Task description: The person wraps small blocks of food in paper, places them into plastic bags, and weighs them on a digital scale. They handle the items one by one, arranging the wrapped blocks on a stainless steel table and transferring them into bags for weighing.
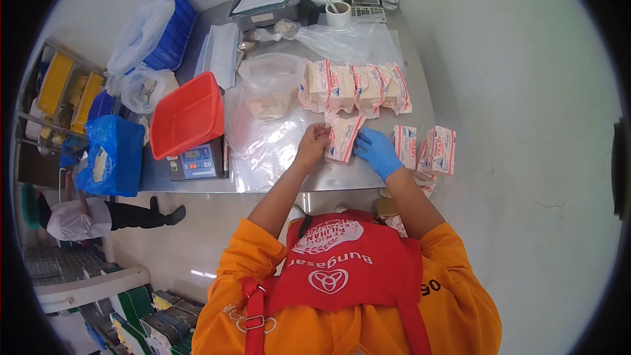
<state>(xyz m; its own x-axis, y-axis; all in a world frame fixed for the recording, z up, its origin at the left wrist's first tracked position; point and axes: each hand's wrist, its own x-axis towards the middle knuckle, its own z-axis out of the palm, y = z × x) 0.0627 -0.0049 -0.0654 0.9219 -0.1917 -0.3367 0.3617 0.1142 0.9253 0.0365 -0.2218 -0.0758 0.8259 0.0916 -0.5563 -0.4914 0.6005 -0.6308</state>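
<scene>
Both forearms come up from orange sleeves and slant inward, meeting over the near edge of the tabletop (420, 108). The left hand (313, 144) is bare, its fingers curled at the left side of a packet (344, 137); its grip pinches the paper there. The right hand (378, 151), in a blue glove, lies at the packet's right side with its fingers stretched toward the edge; whether that grip pinches, I cannot tell. The packet stands between the hands, tilted, just in front of a row of wrapped packs (355, 89).

More packs (440, 150) sit right of the glove, by the tabletop's right edge. The tabletop is shiny metal. Clear plastic (259, 154) spreads left of the left hand, and beyond it a red tray (187, 115) rests tilted on a scale (199, 165). Toward the back are a grey bin (263, 21), a white cup (338, 17), a calculator (368, 13) and a spray bottle (392, 0).

A pale wall (513, 125) fills the right side. At left, a co-worker (79, 218) in a white top and dark trousers stands on the light floor (158, 250), near a blue bag (115, 161).
</scene>
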